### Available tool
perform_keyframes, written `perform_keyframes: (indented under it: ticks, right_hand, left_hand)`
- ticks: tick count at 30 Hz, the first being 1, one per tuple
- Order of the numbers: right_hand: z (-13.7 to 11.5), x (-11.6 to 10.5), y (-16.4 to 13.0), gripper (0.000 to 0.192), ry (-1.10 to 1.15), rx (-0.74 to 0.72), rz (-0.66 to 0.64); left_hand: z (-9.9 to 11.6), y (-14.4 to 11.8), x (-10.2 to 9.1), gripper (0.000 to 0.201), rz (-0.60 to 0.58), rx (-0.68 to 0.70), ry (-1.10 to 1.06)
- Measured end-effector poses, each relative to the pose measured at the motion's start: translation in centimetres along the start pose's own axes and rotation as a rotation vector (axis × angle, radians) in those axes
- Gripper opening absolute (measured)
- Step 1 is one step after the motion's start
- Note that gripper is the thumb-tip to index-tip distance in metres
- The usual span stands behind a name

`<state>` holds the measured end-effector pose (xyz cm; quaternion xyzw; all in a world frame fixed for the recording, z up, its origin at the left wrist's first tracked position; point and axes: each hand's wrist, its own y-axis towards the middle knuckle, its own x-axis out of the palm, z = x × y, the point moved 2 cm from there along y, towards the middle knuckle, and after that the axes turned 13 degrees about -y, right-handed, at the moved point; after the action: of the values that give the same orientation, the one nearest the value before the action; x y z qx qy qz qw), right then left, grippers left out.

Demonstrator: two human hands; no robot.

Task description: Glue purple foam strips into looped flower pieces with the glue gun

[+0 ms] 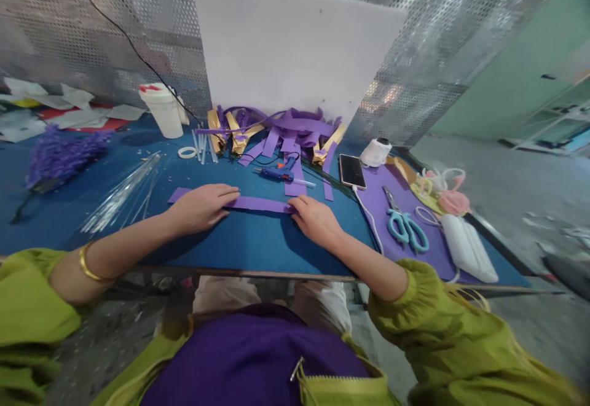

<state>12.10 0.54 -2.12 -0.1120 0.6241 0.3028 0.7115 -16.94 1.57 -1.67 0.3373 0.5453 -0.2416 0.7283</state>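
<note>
Head view: a purple strip (260, 204) lies at centre frame, its right end pinched in the nearly closed fingers of the right hand (316, 218); the left hand (203, 206) curves half-curled over it (gripping or pressing, I cannot tell).

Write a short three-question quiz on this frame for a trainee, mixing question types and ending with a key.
1. Name the thing that both the left hand and the right hand touch.
2. True or false: the scissors with light-blue handles lie on the purple sheet.
3. The white cable meets the edge of which item? A) glue gun B) smartphone C) lidded white cup

Key: 1. a purple strip; 2. true; 3. B
</note>
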Motion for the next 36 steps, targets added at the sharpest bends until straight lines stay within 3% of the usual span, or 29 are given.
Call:
perform_keyframes:
  ticks: [4, 8, 15, 23, 29, 36]
  right_hand:
    - [0.2, 0.3, -0.6, 0.018, 0.114, 0.057, 0.025]
    - [0.0, 0.6, -0.8, 0.022, 0.143, 0.066, 0.062]
    - [1.7, 0.9, -1.3, 0.021, 0.228, 0.172, 0.05]
    - [3.7, 1.1, -1.3, 0.014, 0.481, 0.356, -0.042]
    - [3.9, 1.0, -1.6, 0.011, 0.467, 0.584, -0.079]
    - [3.6, -0.1, -1.1, 0.018, 0.336, 0.656, -0.223]
  left_hand:
    - [3.3, 3.1, 0.4, 0.031, 0.044, 0.055, -0.196]
    - [4.7, 6.2, 2.2, 0.024, 0.083, 0.069, -0.297]
    - [4.2, 7.0, 3.6, 0.021, 0.173, -0.012, -0.362]
    - [4.5, 7.7, 3.1, 0.019, 0.127, -0.139, -0.396]
    - [4.4, 8.4, 3.2, 0.022, 0.098, -0.204, -0.293]
    - [3.9, 9.1, 3.0, 0.031, -0.01, -0.276, -0.19]
